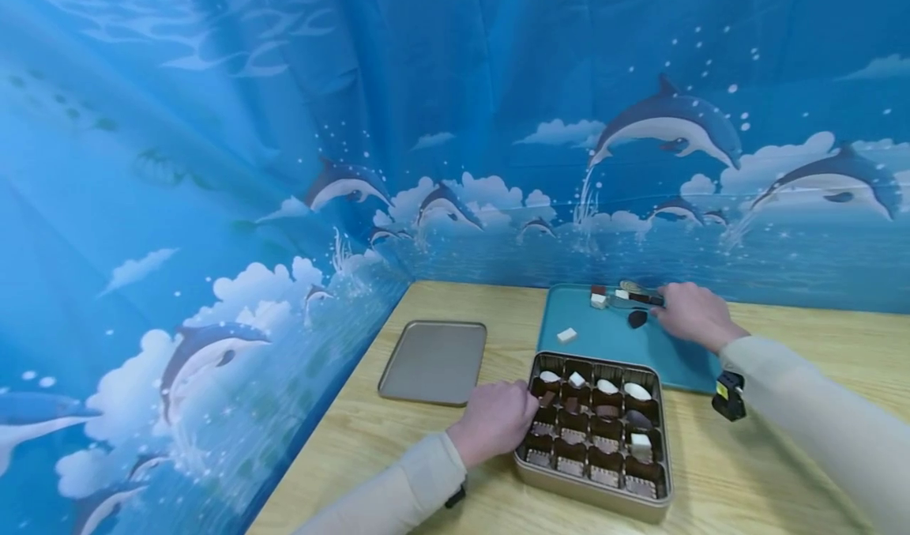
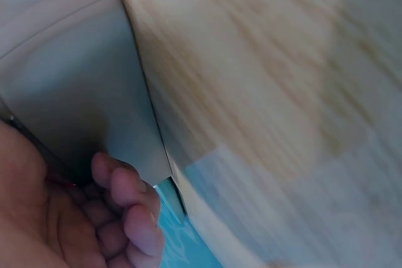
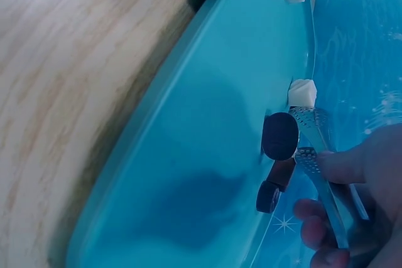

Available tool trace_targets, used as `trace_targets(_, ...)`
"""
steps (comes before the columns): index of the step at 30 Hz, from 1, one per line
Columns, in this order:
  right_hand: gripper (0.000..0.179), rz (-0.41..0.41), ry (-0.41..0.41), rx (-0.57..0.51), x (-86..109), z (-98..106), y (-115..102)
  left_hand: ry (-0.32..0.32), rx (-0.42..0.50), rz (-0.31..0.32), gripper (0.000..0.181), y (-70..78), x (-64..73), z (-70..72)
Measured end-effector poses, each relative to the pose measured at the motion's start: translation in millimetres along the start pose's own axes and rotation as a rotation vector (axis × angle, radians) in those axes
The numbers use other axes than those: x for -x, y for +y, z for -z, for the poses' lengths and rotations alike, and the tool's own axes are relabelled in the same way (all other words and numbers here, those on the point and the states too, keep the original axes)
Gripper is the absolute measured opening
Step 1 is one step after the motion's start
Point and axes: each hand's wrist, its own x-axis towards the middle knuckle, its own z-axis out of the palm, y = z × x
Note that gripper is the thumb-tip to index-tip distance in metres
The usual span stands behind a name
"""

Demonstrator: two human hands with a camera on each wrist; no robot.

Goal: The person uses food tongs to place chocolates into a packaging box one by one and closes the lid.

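My right hand (image 1: pixel 693 314) holds a pair of small metal tongs (image 3: pixel 321 180) with perforated tips. Their arms are spread, above the far side of a teal tray (image 1: pixel 583 349). Close to the tips are a white cube-like piece (image 3: pixel 303 94) and a dark oval chocolate-like piece (image 3: pixel 280 136). My left hand (image 1: pixel 498 418) grips the left wall of a metal tin (image 1: pixel 590 484), its fingers curled by the side in the left wrist view. The tin's dark divided insert holds white and brown pieces in its far rows, and a white block (image 1: pixel 641 443) nearer.
A flat grey lid (image 1: pixel 434 361) lies left of the tin on the wooden table (image 1: pixel 384 456). On the tray are a separate white block (image 1: pixel 566 335) and a brown piece (image 3: pixel 281 174). A dolphin-printed curtain (image 1: pixel 469 124) hangs behind the table.
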Motion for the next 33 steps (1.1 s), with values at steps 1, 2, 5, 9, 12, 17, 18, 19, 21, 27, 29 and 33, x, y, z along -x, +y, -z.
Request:
trace_targets(1,0.050,0.000,-0.004,0.000,-0.8,-0.1,0.0,0.001,0.006,0.010,0.043,0.1,-0.2,-0.2)
trace_targets(2,0.050,0.002,-0.007,0.000,-1.3,0.1,-0.3,0.003,0.004,0.015,0.042,0.2,-0.3,-0.1)
trace_targets(5,0.049,0.005,-0.007,0.013,-2.0,0.7,-0.6,0.006,-0.007,0.022,0.041,0.7,-0.6,-0.4)
trace_targets(9,0.049,0.013,-0.006,0.029,-1.3,2.2,0.1,0.010,-0.030,0.016,0.042,1.1,-0.5,-0.5)
trace_targets(12,0.049,0.014,-0.013,0.029,-0.6,2.3,-0.2,0.011,-0.032,0.009,0.043,1.2,-0.2,-0.1)
trace_targets(17,0.048,0.010,-0.022,0.019,-1.0,3.4,0.2,0.016,-0.016,-0.006,0.045,0.7,1.4,-0.1)
trace_targets(18,0.048,0.010,-0.025,0.018,-1.0,4.1,0.5,0.018,-0.015,-0.006,0.045,0.6,1.6,-0.1)
trace_targets(19,0.048,0.009,-0.027,0.015,-1.0,4.5,0.4,0.019,-0.013,-0.009,0.046,0.3,1.8,-0.1)
trace_targets(21,0.049,0.008,-0.033,0.011,-1.0,5.6,-0.4,0.015,-0.011,-0.013,0.046,-0.1,1.9,0.2)
trace_targets(27,0.049,0.018,-0.052,0.015,1.2,11.6,-2.5,-0.007,-0.012,-0.013,0.046,0.5,0.9,1.3)
trace_targets(29,0.049,0.016,-0.055,0.019,1.7,12.6,-3.6,-0.012,-0.005,0.001,0.046,0.6,0.7,1.6)
trace_targets(33,0.050,0.009,-0.067,0.029,2.5,11.6,-3.8,-0.019,-0.001,0.001,0.046,0.7,0.8,1.3)
